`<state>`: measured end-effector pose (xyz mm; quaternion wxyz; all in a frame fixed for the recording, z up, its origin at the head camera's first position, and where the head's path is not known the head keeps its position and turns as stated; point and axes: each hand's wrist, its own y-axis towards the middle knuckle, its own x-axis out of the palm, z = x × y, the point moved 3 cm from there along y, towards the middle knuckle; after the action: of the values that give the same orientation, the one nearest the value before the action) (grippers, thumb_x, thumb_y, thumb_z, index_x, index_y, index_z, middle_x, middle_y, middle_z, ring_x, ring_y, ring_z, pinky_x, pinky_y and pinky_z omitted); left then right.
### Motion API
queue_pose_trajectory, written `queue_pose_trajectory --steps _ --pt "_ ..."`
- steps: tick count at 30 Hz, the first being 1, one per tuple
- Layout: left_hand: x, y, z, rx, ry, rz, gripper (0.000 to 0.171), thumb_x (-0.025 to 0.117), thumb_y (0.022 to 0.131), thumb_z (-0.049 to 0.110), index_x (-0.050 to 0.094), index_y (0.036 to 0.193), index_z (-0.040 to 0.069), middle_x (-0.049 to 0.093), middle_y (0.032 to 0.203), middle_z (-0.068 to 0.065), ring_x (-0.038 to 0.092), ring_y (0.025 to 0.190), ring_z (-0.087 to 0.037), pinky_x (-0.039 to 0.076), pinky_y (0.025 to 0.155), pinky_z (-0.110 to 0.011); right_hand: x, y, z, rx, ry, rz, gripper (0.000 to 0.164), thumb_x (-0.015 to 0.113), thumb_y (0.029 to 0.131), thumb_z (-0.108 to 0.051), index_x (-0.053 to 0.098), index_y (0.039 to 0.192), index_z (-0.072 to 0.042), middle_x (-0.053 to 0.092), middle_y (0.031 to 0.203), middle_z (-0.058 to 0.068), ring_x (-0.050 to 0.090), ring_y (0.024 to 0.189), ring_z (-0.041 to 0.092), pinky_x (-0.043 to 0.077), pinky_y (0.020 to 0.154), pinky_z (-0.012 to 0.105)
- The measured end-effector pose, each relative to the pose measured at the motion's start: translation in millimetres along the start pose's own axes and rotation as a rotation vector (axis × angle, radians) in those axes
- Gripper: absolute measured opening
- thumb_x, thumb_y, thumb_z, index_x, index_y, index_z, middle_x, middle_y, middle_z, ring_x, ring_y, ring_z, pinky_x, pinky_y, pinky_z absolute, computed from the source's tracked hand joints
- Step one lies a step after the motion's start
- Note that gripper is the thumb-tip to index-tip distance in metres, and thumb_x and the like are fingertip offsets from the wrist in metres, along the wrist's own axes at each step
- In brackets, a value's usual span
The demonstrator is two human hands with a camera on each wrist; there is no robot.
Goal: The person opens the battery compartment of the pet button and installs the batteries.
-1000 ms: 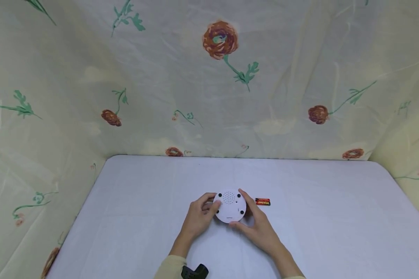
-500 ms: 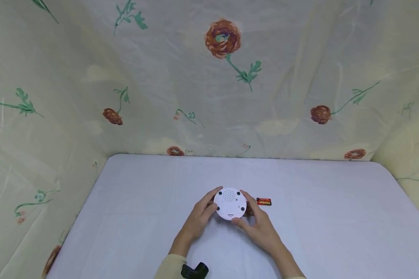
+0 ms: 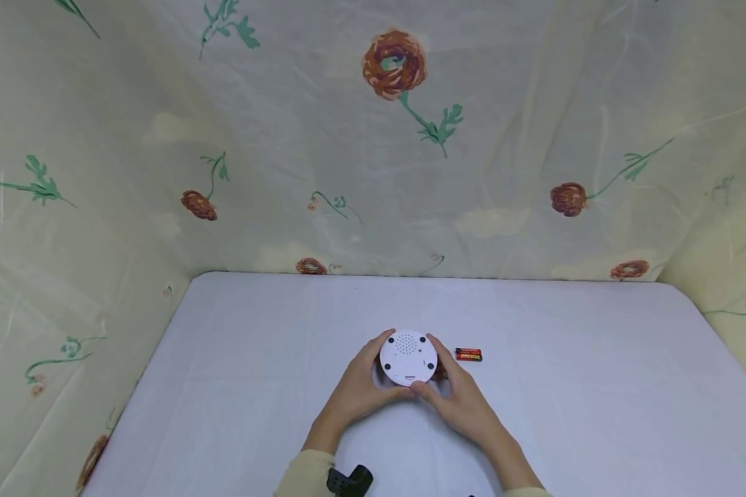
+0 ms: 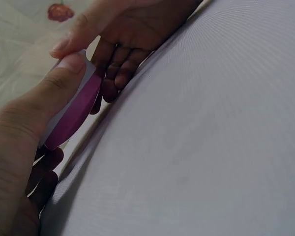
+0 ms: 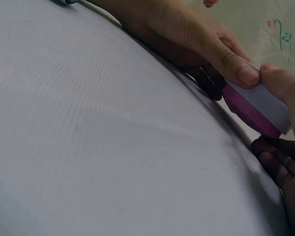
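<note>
Both hands hold a round white device (image 3: 408,357) with speaker holes and black feet on its upturned face. The wrist views show a purple lower part (image 4: 76,115) under its white rim. My left hand (image 3: 357,385) grips the left side, index finger at the far edge and thumb at the near edge. On the other side my right hand (image 3: 463,400) grips it too, its thumb (image 5: 275,78) meeting the left thumb (image 5: 243,73) at the near rim. Other fingers curl beneath the device, partly hidden. Just right of it lie two red-and-black batteries (image 3: 469,355), side by side.
A white cloth (image 3: 273,324) covers the table. Flower-patterned curtain (image 3: 472,172) hangs behind it and along both sides. A black wrist camera (image 3: 350,480) sits at the left sleeve (image 3: 307,473).
The left thumb has moved from the device's left face down to its near edge, beside the right thumb. The left index finger has straightened along the far left rim. The batteries stay put.
</note>
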<state>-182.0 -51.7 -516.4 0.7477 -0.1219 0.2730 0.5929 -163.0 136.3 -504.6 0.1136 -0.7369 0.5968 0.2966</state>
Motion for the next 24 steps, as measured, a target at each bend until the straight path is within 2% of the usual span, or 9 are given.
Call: queue_pose_trajectory --steps 5,13,16,19,24 --pt "0.0 1.2 -0.1 -0.017 0.026 0.0 0.103 0.074 0.063 0.066 0.03 0.147 0.028 0.039 0.149 0.004 0.037 0.138 -0.018 0.033 0.111 -0.044 0.8 -0.1 -1.0 -0.002 -0.026 -0.011 0.08 0.067 0.087 -0.037 0.022 0.151 -0.02 0.042 0.146 0.005 0.047 0.122 0.016 0.035 0.106 0.047" --pt "-0.4 2.0 2.6 -0.036 0.101 -0.016 0.102 0.073 0.064 0.067 0.028 0.148 0.03 0.041 0.148 0.0 0.04 0.135 -0.022 0.036 0.108 -0.047 -0.4 1.9 -7.3 0.052 -0.047 0.001 0.076 0.063 0.09 -0.038 0.024 0.15 -0.013 0.048 0.137 0.01 0.049 0.118 0.022 0.036 0.104 0.05" --pt "0.8 1.8 3.4 -0.031 0.111 -0.014 0.101 0.074 0.064 0.065 0.028 0.148 0.031 0.042 0.147 -0.001 0.042 0.134 -0.023 0.037 0.106 -0.048 -1.6 1.5 -10.5 0.065 -0.057 -0.002 0.078 0.063 0.089 -0.04 0.022 0.151 -0.015 0.044 0.142 0.011 0.045 0.127 0.026 0.034 0.107 0.052" --pt "2.9 1.4 3.7 -0.017 0.105 -0.012 0.1 0.073 0.064 0.066 0.028 0.147 0.033 0.044 0.146 -0.001 0.043 0.133 -0.024 0.038 0.104 -0.049 -3.3 0.5 -15.0 0.049 -0.107 0.002 0.075 0.064 0.088 -0.04 0.026 0.15 -0.019 0.041 0.143 0.011 0.043 0.131 0.029 0.036 0.106 0.052" --pt "2.1 -0.3 1.4 -0.005 0.129 0.007 0.1 0.072 0.062 0.069 0.03 0.146 0.035 0.048 0.142 -0.001 0.047 0.129 -0.024 0.041 0.101 -0.05 -5.9 1.6 -26.9 -0.066 -0.271 0.066 0.064 0.072 0.083 -0.031 0.046 0.14 -0.016 0.041 0.139 0.014 0.042 0.127 0.031 0.042 0.099 0.051"
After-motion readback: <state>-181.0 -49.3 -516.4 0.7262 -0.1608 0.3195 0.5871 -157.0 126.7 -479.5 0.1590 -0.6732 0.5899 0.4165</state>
